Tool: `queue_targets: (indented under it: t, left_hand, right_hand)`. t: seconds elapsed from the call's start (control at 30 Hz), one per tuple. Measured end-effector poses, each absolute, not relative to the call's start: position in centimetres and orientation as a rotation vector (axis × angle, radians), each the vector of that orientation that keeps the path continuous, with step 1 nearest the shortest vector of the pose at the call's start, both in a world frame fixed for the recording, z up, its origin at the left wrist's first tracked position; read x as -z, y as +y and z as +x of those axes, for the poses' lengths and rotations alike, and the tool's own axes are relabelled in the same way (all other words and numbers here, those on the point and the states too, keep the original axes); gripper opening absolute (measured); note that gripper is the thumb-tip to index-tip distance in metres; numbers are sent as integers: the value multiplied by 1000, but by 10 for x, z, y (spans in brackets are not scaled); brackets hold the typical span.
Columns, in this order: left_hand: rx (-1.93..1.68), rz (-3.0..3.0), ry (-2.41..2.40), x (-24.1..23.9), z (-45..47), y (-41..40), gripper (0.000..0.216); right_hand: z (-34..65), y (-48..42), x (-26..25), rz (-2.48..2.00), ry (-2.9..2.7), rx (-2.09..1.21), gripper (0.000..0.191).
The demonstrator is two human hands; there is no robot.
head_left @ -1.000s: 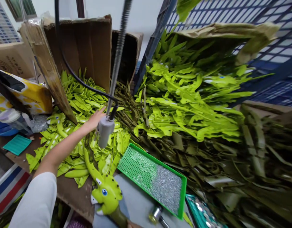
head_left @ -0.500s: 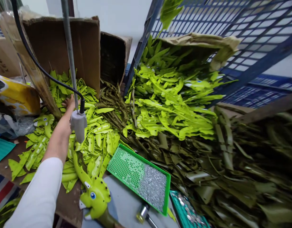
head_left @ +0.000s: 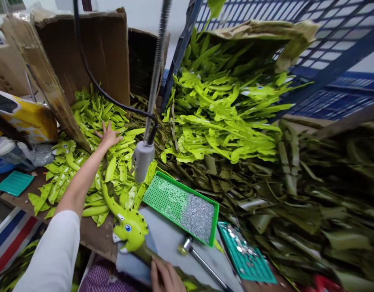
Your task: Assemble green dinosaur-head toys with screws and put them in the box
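Observation:
My left hand is open, fingers spread, over a pile of bright green leaf-shaped plastic pieces, touching the top ones. At the bottom, my right hand is closed on the dark green strip of a toy dinosaur piece, whose bright green head has a blue eye and white horn tips. That head lies by the near edge of the pile. Just behind it is a green perforated tray with small silver rivets heaped at its right end. A metal hammer rests on the grey surface nearby.
A grey cylinder hangs on a spring and cable above the pile. Cardboard boxes stand behind. A blue crate leans over more bright green pieces. Dark green strips fill the right; a teal tray holds silver discs.
My left hand has moved right and nearer across the pile, fingers spread. My right hand has come into view at the bottom, on the dinosaur piece. The camera view has shifted slightly.

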State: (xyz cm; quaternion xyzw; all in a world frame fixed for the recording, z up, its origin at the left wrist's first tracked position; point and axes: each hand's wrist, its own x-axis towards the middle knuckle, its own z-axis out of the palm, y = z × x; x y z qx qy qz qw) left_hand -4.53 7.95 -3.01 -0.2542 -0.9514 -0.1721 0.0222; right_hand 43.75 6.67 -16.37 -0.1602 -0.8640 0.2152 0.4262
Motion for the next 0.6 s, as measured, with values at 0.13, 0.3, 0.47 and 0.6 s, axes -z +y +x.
queue_targets:
  t: [0.13,0.3,0.47,0.6]
  left_hand:
    - [555,-865,-2898,23,-59,94,37]
    - [597,-903,-2940,14,-58,107,32]
    - [665,-947,-2880,16,-24,91,25]
    - [979,-880,-2505,11,-4,76,10]
  right_hand:
    - [439,68,157,-332,-2201,-596,12]
    - [439,67,153,-386,-2187,-653,11]
    - [445,67,145,-384,-2236,-799,13]
    - [435,67,91,-376,-2226,-1042,12]
